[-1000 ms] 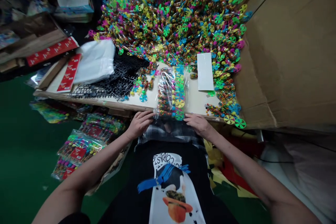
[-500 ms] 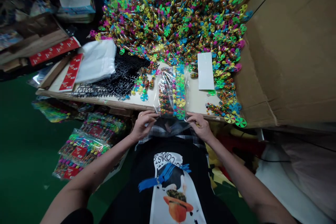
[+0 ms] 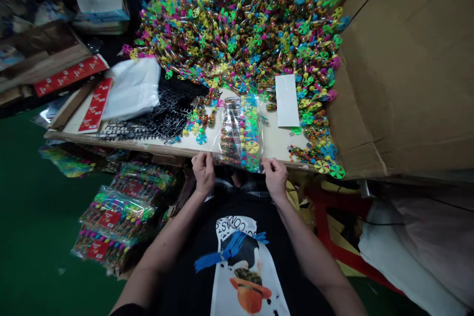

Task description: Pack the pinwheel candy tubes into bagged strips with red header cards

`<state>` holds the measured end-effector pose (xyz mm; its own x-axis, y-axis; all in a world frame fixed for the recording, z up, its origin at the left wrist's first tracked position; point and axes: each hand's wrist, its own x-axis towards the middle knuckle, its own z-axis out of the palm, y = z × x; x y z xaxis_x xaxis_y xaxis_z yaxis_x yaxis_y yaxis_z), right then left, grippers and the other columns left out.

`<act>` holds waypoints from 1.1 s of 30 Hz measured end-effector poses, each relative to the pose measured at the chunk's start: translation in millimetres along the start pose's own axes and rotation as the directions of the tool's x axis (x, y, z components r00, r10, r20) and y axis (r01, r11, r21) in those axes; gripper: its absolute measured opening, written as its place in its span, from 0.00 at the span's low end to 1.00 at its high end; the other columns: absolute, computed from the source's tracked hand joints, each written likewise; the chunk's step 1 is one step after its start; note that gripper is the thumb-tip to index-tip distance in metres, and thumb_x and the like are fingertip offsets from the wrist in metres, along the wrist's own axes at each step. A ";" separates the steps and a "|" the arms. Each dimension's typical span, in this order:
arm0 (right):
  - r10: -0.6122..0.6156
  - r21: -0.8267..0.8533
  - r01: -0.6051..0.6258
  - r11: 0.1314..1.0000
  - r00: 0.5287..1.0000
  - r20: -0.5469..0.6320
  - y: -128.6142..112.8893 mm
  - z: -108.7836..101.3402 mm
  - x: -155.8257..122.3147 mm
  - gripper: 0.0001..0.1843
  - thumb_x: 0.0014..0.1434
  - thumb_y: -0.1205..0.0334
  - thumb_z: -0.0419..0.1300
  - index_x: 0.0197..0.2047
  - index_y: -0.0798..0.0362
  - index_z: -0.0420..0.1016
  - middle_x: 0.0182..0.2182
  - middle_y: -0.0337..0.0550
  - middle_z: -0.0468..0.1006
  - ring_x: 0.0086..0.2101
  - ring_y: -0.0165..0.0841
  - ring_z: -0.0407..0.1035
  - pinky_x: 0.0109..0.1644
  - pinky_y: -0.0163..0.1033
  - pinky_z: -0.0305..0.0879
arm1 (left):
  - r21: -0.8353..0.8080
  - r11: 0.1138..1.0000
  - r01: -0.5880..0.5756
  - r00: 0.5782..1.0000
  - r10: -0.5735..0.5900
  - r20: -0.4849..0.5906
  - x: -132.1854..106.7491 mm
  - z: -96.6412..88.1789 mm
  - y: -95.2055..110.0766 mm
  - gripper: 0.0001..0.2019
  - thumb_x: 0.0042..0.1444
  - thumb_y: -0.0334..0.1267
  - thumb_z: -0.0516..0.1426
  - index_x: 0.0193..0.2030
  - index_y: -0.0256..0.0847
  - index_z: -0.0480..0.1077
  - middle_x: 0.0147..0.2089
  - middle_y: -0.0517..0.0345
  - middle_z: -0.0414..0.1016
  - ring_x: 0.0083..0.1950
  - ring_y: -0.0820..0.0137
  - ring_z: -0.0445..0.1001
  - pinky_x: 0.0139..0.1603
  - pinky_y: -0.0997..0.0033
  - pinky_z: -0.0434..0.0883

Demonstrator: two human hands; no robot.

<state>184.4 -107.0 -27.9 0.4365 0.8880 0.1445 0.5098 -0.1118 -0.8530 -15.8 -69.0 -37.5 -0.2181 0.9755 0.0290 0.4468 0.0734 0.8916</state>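
Note:
A clear plastic bag (image 3: 237,150) lies at the table's front edge, filled with a row of small candy-filled tubes topped with coloured fan wheels. My left hand (image 3: 203,172) is closed in a pinch at the bag's near left corner. At its near right corner, my right hand (image 3: 275,177) pinches the plastic in the same way. Loose fan-topped candy tubes (image 3: 202,113) sit left of the bag. To its right are a blank white card (image 3: 287,101) and more loose candy tubes (image 3: 314,150).
A large heap of fan-topped candy tubes (image 3: 240,24) covers the back of the table. White plastic bags (image 3: 131,89), red cards (image 3: 95,106) and black netting (image 3: 163,113) lie at the left. Cardboard (image 3: 407,69) walls the right side. Filled packs (image 3: 114,212) are stacked below left.
My hands have drawn slightly closer together, with fingers now curled tighter at the bag's near corners. The clear flap that hung over my lap no longer shows there. The view has shifted slightly.

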 end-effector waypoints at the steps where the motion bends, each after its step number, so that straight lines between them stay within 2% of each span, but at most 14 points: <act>1: 0.020 -0.014 -0.020 1.000 1.000 -0.007 -1.4 0.9 1.2 0.23 0.58 0.45 0.52 0.18 0.50 0.65 0.14 0.35 0.66 0.22 0.31 0.62 0.38 0.39 0.60 | 0.017 1.000 -0.002 1.000 0.003 -0.027 1.4 0.1 2.4 0.17 0.59 0.46 0.49 0.21 0.44 0.58 0.23 0.61 0.62 0.34 0.68 0.65 0.40 0.70 0.64; 3: 0.052 -0.042 -0.052 0.998 0.999 -0.011 -3.1 2.4 3.9 0.23 0.57 0.44 0.51 0.18 0.50 0.64 0.13 0.34 0.64 0.21 0.30 0.60 0.35 0.38 0.59 | 0.058 0.998 -0.004 0.997 0.009 -0.083 4.1 -0.2 6.9 0.16 0.58 0.44 0.50 0.21 0.43 0.58 0.22 0.62 0.60 0.32 0.69 0.64 0.39 0.71 0.62; 7: 0.052 -0.110 -0.055 0.992 0.998 -0.023 -5.4 5.4 7.8 0.25 0.56 0.42 0.52 0.16 0.50 0.59 0.12 0.33 0.61 0.19 0.28 0.57 0.34 0.37 0.57 | 0.126 0.992 0.001 0.999 0.005 -0.052 8.5 -1.0 12.2 0.15 0.56 0.41 0.51 0.20 0.43 0.57 0.20 0.64 0.59 0.29 0.71 0.62 0.39 0.71 0.60; 10: 0.049 -0.179 -0.055 0.982 0.998 -0.034 -7.2 8.0 8.0 0.25 0.56 0.42 0.52 0.16 0.51 0.59 0.12 0.33 0.61 0.19 0.28 0.57 0.37 0.39 0.57 | 0.206 0.978 -0.020 0.999 0.026 -0.028 10.9 0.1 14.4 0.16 0.55 0.39 0.51 0.18 0.42 0.55 0.18 0.65 0.57 0.26 0.71 0.61 0.41 0.69 0.59; 15: 0.015 -0.302 -0.030 0.953 0.999 -0.053 -7.8 13.2 6.3 0.26 0.60 0.42 0.48 0.18 0.50 0.61 0.14 0.36 0.64 0.22 0.32 0.62 0.45 0.43 0.55 | 0.363 0.931 -0.040 0.999 0.041 0.004 15.1 2.8 20.5 0.17 0.53 0.37 0.52 0.16 0.41 0.53 0.16 0.65 0.54 0.23 0.72 0.59 0.44 0.64 0.57; 19: 0.010 -0.339 -0.022 0.940 0.999 -0.037 -6.5 15.1 7.3 0.26 0.60 0.43 0.48 0.18 0.50 0.61 0.15 0.37 0.65 0.23 0.32 0.63 0.45 0.43 0.55 | 0.418 0.908 -0.030 0.998 0.003 0.065 20.2 1.2 23.6 0.16 0.54 0.38 0.53 0.17 0.41 0.56 0.17 0.64 0.58 0.24 0.71 0.62 0.43 0.64 0.57; 22: 0.011 -0.340 -0.022 0.940 0.999 -0.033 -6.6 15.0 8.2 0.25 0.60 0.44 0.49 0.18 0.51 0.61 0.15 0.36 0.65 0.23 0.32 0.63 0.44 0.42 0.55 | 0.396 0.918 -0.022 0.997 -0.009 0.076 22.0 -2.3 21.7 0.13 0.54 0.41 0.54 0.20 0.41 0.61 0.18 0.64 0.63 0.24 0.70 0.65 0.43 0.64 0.58; 24: 0.022 -0.341 -0.034 0.940 0.999 -0.039 -7.7 14.8 8.4 0.25 0.59 0.44 0.49 0.18 0.51 0.62 0.14 0.36 0.65 0.23 0.32 0.63 0.43 0.41 0.55 | 0.365 0.930 -0.037 0.999 0.044 -0.010 19.4 -4.1 21.0 0.08 0.55 0.40 0.53 0.27 0.41 0.66 0.23 0.62 0.69 0.28 0.68 0.69 0.43 0.64 0.60; 25: 0.029 -0.342 -0.040 0.939 0.999 -0.039 -8.4 14.6 8.4 0.24 0.59 0.44 0.49 0.18 0.51 0.62 0.14 0.36 0.65 0.23 0.32 0.63 0.43 0.41 0.55 | 0.359 0.931 -0.072 0.991 0.107 -0.080 16.7 -4.4 21.7 0.07 0.56 0.40 0.52 0.33 0.41 0.68 0.28 0.58 0.73 0.32 0.66 0.72 0.44 0.63 0.61; 27: 0.044 -0.348 -0.053 0.936 0.998 -0.034 -9.9 14.0 8.3 0.24 0.59 0.45 0.49 0.18 0.51 0.62 0.14 0.36 0.65 0.24 0.33 0.64 0.43 0.41 0.55 | 0.387 0.896 -0.216 0.941 0.297 -0.160 9.1 -2.5 26.2 0.11 0.58 0.40 0.50 0.42 0.39 0.69 0.39 0.49 0.76 0.44 0.62 0.74 0.49 0.61 0.62; 28: 0.050 -0.350 -0.057 0.935 0.998 -0.028 -10.5 13.7 8.4 0.24 0.59 0.45 0.50 0.18 0.51 0.63 0.14 0.36 0.65 0.24 0.33 0.64 0.43 0.41 0.55 | 0.416 0.851 -0.320 0.908 0.401 -0.122 5.0 -0.3 29.9 0.13 0.60 0.40 0.49 0.45 0.38 0.70 0.45 0.46 0.76 0.49 0.61 0.72 0.52 0.61 0.61; 30: 0.058 -0.353 -0.060 0.934 0.998 -0.015 -11.6 12.9 8.9 0.24 0.59 0.45 0.50 0.18 0.51 0.62 0.14 0.37 0.66 0.23 0.33 0.64 0.43 0.41 0.55 | 0.448 0.716 -0.535 0.829 0.548 0.113 -1.6 6.2 38.6 0.16 0.61 0.43 0.49 0.51 0.40 0.70 0.53 0.45 0.74 0.58 0.61 0.68 0.58 0.60 0.58; 32: 0.066 -0.349 -0.063 0.935 0.998 -0.003 -12.5 12.1 9.6 0.24 0.58 0.45 0.50 0.18 0.51 0.62 0.14 0.37 0.66 0.23 0.32 0.63 0.43 0.41 0.55 | 0.447 0.589 -0.673 0.739 0.557 0.378 -3.5 13.0 46.3 0.21 0.62 0.48 0.48 0.57 0.44 0.67 0.60 0.48 0.69 0.63 0.60 0.63 0.62 0.58 0.54; 33: 0.073 -0.345 -0.068 0.936 0.997 0.001 -12.9 11.6 10.0 0.24 0.58 0.44 0.50 0.17 0.51 0.61 0.14 0.37 0.66 0.23 0.32 0.63 0.43 0.41 0.55 | 0.461 0.548 -0.697 0.716 0.522 0.463 -2.4 15.4 48.9 0.24 0.61 0.51 0.48 0.61 0.45 0.64 0.63 0.49 0.65 0.65 0.58 0.60 0.63 0.56 0.53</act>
<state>173.6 -91.5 -21.2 0.4713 0.8782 0.0814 0.7038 -0.3188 -0.6349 19.9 -64.5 -1.0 0.4785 0.8333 0.2769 0.7975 -0.5444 0.2601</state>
